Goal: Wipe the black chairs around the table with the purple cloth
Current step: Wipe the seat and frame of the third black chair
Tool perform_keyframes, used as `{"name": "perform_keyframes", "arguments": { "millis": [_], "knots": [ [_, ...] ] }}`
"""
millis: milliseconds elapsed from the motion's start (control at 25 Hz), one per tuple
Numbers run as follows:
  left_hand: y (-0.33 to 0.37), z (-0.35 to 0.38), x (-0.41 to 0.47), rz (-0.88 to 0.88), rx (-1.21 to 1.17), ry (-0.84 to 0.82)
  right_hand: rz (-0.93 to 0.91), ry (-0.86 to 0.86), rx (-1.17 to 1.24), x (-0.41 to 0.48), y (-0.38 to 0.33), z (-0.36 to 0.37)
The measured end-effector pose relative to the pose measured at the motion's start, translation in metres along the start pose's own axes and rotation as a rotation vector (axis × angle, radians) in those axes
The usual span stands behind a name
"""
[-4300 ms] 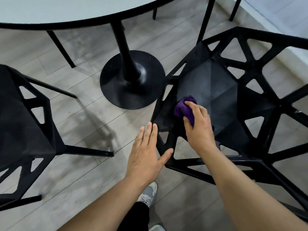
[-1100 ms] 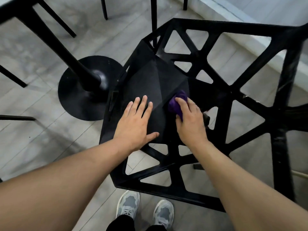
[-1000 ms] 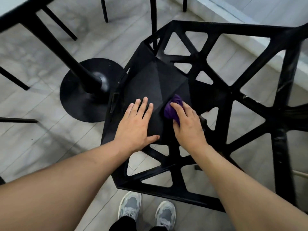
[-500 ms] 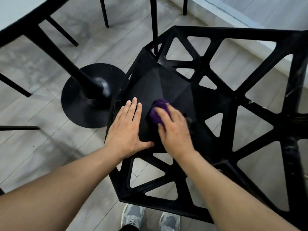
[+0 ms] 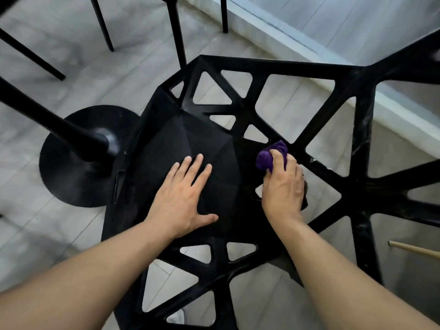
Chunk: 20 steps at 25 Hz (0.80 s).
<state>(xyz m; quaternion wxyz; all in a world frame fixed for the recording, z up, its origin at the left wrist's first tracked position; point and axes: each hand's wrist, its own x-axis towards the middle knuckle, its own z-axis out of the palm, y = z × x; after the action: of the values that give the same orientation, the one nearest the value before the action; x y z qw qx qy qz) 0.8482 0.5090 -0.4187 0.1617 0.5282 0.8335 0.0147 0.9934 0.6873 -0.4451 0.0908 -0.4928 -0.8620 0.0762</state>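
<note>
A black chair [image 5: 259, 67] with a faceted seat and a lattice of triangular openings fills the middle of the head view. My left hand [image 5: 183, 198] lies flat with spread fingers on the seat's near left part. My right hand [image 5: 283, 186] grips a bunched purple cloth [image 5: 270, 156] and presses it on the seat's right edge, where the seat meets the lattice side. Most of the cloth is hidden under my fingers.
The table's black round base [image 5: 69, 167] and slanted column [image 5: 47, 125] stand on the grey floor at the left. Thin black chair legs [image 5: 177, 32] rise at the top. A low white ledge [image 5: 297, 44] runs along the top right. A wooden stick [image 5: 414, 250] pokes in at the right.
My right hand has slid the cloth from the seat's middle to its right edge. My left hand stays flat on the seat. The view has shifted slightly.
</note>
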Motion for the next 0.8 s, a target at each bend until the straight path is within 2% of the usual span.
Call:
{"name": "perform_keyframes", "arguments": {
  "millis": [200, 360, 440, 600, 720, 800],
  "knots": [
    [0.001, 0.003, 0.023, -0.051, 0.039, -0.047, 0.079, 0.046, 0.118, 0.029, -0.015, 0.010],
    [0.001, 0.004, 0.020, -0.058, -0.004, -0.037, -0.175, -0.015, 0.215, 0.041, -0.059, 0.023],
    [0.000, 0.004, 0.020, -0.054, -0.038, -0.035, -0.191, -0.047, 0.246, 0.043, -0.066, 0.026],
    [-0.001, 0.004, 0.020, -0.055, -0.072, -0.040, -0.366, -0.077, 0.122, 0.051, -0.046, 0.021],
    [-0.002, 0.005, 0.020, -0.058, -0.096, -0.035, -0.322, -0.050, 0.134, 0.056, -0.053, 0.027],
    [-0.002, 0.006, 0.021, -0.058, -0.102, -0.028, -0.366, -0.059, 0.158, 0.056, -0.059, 0.029]
  ]
}}
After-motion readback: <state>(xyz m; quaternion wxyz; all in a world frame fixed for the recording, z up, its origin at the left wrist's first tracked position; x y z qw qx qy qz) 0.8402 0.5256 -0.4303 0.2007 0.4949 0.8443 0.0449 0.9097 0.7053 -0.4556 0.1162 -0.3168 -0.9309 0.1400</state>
